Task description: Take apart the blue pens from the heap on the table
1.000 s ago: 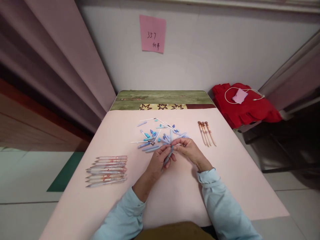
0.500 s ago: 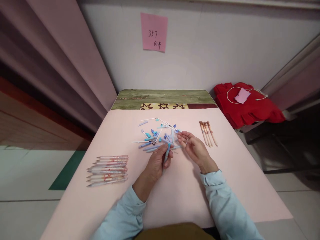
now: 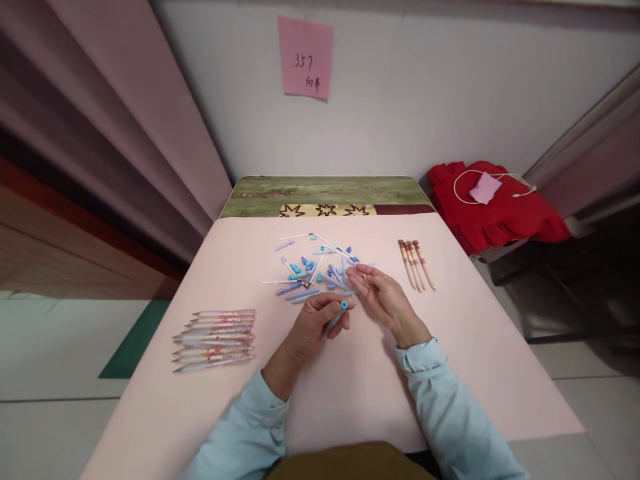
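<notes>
My left hand (image 3: 317,321) is closed around a light blue pen barrel (image 3: 336,317), its open turquoise end tipped up toward me. My right hand (image 3: 385,299) hovers to the right of it, palm turned inward and fingers stretched out over the edge of the parts pile; I see nothing held in it. Loose pen parts lie just beyond both hands: blue and lilac barrels (image 3: 303,294), white refills (image 3: 317,269) with dark tips, and small turquoise and blue pieces (image 3: 295,268). My fingers hide some of the pile's near right side.
On the left, several whole pens (image 3: 215,341) with printed barrels lie in a row. Several cream pens (image 3: 417,265) with brown tops lie at the right. A pale pink sheet (image 3: 380,400) covers the table. Beyond its right edge sits a red cloth (image 3: 505,220) with a white cable.
The barrel in my left hand has tilted, so its open end now faces me. My left hand has moved slightly down; my right hand has shifted a little left.
</notes>
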`<act>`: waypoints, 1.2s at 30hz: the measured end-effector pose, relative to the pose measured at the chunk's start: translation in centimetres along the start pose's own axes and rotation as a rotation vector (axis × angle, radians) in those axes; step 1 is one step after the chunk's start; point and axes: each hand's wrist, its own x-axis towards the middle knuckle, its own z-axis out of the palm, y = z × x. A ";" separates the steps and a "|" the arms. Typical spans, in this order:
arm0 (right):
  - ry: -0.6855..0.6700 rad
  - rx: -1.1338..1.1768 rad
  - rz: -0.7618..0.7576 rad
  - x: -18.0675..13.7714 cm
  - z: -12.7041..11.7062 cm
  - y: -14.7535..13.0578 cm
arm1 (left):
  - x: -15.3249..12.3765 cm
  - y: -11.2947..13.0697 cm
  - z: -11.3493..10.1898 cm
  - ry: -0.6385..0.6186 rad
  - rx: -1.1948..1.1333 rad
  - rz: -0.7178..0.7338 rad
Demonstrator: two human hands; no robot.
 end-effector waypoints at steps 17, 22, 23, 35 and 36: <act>-0.170 -0.164 -0.121 -1.5 1.5 0.1 | 0.9 0.3 -0.4 0.179 0.201 0.041; -0.227 -0.275 -0.216 -1.8 1.7 0.7 | 0.9 0.5 0.0 0.194 0.268 0.039; -0.234 -0.290 -0.209 -1.9 1.8 0.8 | 0.9 0.5 0.1 0.197 0.272 0.041; -0.232 -0.260 -0.167 -2.0 1.6 0.6 | 0.8 0.6 0.2 0.211 0.240 0.021; -0.234 -0.271 -0.167 -2.0 1.6 0.6 | 0.8 0.6 0.3 0.214 0.237 0.017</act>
